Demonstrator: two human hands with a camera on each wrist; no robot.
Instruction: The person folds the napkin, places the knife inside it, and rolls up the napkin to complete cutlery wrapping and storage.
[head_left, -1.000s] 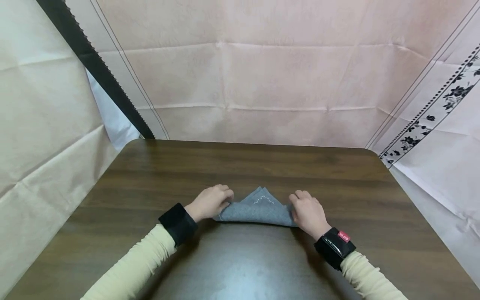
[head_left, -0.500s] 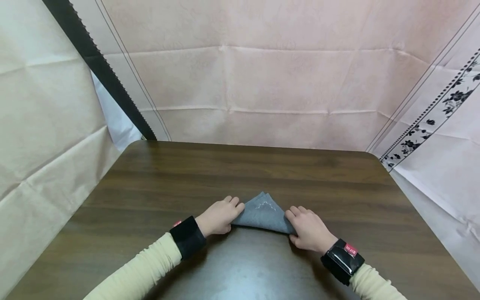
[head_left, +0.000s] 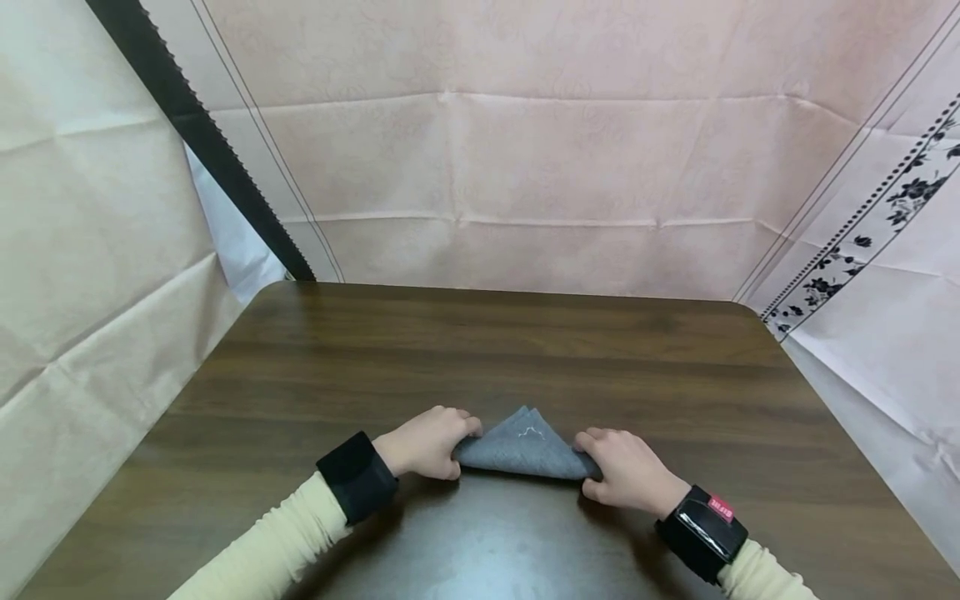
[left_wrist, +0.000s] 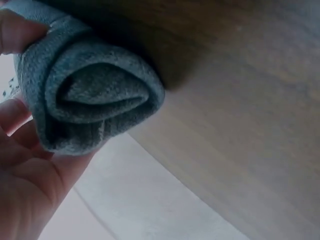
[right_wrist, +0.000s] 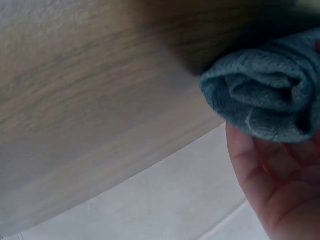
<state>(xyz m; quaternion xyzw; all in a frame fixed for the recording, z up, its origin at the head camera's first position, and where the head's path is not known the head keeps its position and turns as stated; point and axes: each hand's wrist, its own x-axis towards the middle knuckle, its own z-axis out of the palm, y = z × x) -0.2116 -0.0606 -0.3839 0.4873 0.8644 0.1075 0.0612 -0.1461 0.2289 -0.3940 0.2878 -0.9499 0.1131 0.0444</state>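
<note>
A blue-grey cloth (head_left: 521,452), partly rolled, lies crosswise on the brown wooden table (head_left: 420,350). Its flat pointed end with a thin white line of stitching faces away from me. My left hand (head_left: 431,442) grips the roll's left end, and my right hand (head_left: 626,469) grips its right end. Seen from the left wrist, the cloth (left_wrist: 100,90) shows a spiral of layers between the thumb and the fingers below. From the right wrist, the other end of the cloth (right_wrist: 265,95) is coiled too, with fingers (right_wrist: 242,155) underneath; the thumb is mostly out of view.
Beyond the table's far edge hangs a creased pale pink sheet (head_left: 555,158). A black strip (head_left: 217,146) runs down at the left, and a floral border (head_left: 847,258) slants at the right. Both wrists wear black bands (head_left: 357,479).
The rolled edge and both hands have come nearer to me. My hands first drew closer together, then spread slightly apart again, at the ends of the cloth.
</note>
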